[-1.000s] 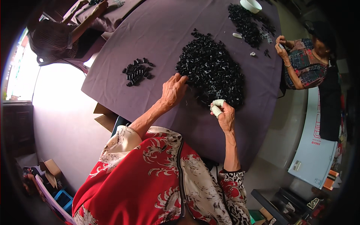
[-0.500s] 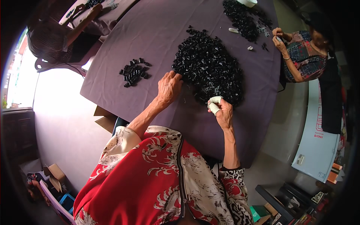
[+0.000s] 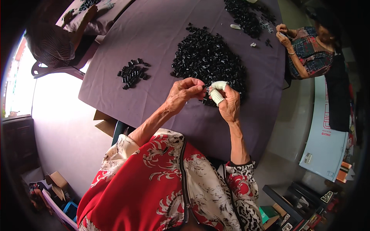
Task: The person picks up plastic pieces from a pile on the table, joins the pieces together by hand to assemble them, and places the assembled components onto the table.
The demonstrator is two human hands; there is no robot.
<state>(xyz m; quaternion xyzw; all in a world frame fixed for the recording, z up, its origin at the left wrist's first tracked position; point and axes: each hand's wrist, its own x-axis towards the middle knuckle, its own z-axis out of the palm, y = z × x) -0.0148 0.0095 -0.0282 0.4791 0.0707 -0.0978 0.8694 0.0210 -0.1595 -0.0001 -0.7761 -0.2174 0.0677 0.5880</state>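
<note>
Left hand: the left hand (image 3: 184, 92) is raised just above the table (image 3: 162, 34), fingertips pressed together on a small black piece (image 3: 205, 91) held between both hands.
Right hand: the right hand (image 3: 227, 102), two fingers wrapped in white tape, pinches the same piece from the other side.
Big pile: the big pile (image 3: 208, 61) of small black pieces lies loose on the purple cloth, just behind the hands.
Small pile: the small pile (image 3: 133, 73) sits well apart to the left.
Far pile: a far pile (image 3: 246, 15) lies near another person's hands (image 3: 283, 32).
Containers: cardboard boxes (image 3: 56, 181) on the floor; contents cannot be made out.
</note>
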